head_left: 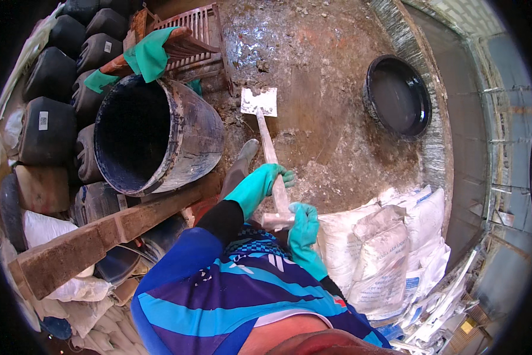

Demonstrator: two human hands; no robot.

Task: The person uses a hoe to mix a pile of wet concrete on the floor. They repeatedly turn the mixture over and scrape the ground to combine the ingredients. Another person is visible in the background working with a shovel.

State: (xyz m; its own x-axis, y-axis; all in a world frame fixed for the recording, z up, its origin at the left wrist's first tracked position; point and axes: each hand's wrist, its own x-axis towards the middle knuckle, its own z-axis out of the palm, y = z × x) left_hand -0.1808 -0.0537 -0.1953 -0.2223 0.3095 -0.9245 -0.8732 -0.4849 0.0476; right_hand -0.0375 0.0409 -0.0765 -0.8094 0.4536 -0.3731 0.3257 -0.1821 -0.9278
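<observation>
I hold a shovel (267, 137) with a pale wooden shaft, a crosspiece at the handle end and a flat, whitish blade reaching away over the wet floor. My left hand (264, 182), in a green rubber glove, is closed round the middle of the shaft. Lower down, my right hand (304, 223), gloved the same way, is closed at the crosspiece of the handle; its palm side is partly hidden. Dark clumps lie at the far edge of the blade. One grey boot (246, 152) of mine shows left of the shaft.
A large dark barrel (170, 133) stands open at the left, near stacked black jerrycans (48, 129) and a wooden chair (201, 35) with green gloves (149, 54). A round black tub (398, 96) sits by the right wall. Filled white sacks (378, 254) and a wooden beam (109, 234) flank me.
</observation>
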